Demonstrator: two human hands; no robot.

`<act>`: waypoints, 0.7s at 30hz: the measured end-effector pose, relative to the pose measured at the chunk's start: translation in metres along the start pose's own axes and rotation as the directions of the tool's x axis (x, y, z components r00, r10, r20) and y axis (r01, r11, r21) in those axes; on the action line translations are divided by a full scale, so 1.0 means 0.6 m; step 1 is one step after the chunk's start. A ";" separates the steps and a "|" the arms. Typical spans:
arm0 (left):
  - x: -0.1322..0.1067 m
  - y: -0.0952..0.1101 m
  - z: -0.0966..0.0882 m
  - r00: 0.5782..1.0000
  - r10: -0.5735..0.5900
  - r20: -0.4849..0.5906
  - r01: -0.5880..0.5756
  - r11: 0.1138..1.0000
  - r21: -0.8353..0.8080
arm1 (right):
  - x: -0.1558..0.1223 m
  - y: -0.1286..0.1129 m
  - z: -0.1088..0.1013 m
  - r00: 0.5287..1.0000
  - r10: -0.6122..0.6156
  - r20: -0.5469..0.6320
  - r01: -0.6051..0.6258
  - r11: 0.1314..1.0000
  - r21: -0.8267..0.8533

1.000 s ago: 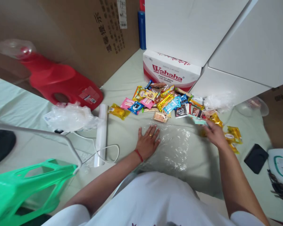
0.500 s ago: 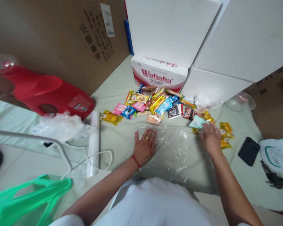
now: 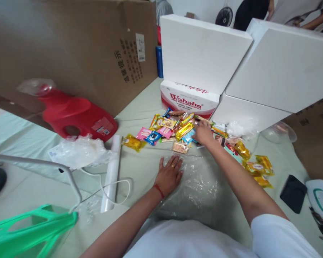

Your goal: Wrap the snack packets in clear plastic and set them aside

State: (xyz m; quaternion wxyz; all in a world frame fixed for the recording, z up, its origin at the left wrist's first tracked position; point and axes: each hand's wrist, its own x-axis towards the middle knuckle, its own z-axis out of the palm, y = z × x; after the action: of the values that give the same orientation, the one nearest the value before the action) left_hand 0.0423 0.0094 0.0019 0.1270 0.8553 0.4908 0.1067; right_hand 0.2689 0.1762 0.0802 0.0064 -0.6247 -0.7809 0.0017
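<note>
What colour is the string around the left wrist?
Red; the wrist string shows clearly in the head view.

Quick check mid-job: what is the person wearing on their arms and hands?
The left hand has a gold-coloured ring on one finger and a thin red cord bracelet at the wrist. The right hand shows no jewellery that I can make out. Both forearms are bare; a short white sleeve covers the right upper arm.

The right hand (image 3: 203,132) has moved from the yellow packets (image 3: 254,166) into the snack pile (image 3: 174,127).
</note>
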 end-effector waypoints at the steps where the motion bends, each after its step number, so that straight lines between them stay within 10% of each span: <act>1: 0.000 -0.001 0.000 1.000 0.002 -0.003 -0.002 1.000 -0.006 | -0.008 -0.004 0.005 1.000 0.004 0.020 -0.004 1.000 0.003; 5: 0.001 -0.003 0.001 1.000 -0.001 0.004 0.001 1.000 0.002 | -0.073 0.016 0.012 0.998 0.033 0.061 -0.038 0.996 0.086; 9: -0.002 0.004 0.005 1.000 -0.026 0.012 0.026 1.000 0.012 | -0.196 0.071 0.003 0.933 0.283 -0.223 -0.172 0.893 0.416; 12: -0.002 0.022 0.013 0.998 -0.056 0.028 0.056 0.998 0.019 | -0.309 0.098 -0.012 0.842 0.534 -0.073 -0.291 0.565 0.772; 17: 0.022 0.061 0.022 0.998 -0.043 0.039 0.043 0.999 0.007 | -0.422 0.069 -0.026 0.826 0.515 0.228 -0.289 0.039 0.957; 21: 0.044 0.049 0.019 0.998 0.035 0.052 -0.034 0.999 -0.026 | -0.404 0.015 -0.003 0.899 0.339 0.276 -0.346 0.167 0.923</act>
State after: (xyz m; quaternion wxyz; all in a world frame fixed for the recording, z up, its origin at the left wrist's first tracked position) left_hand 0.0826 0.0164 0.0022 0.1488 0.8646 0.4709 0.0926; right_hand 0.3306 -0.0583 0.0799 0.3801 -0.6484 -0.4554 0.4771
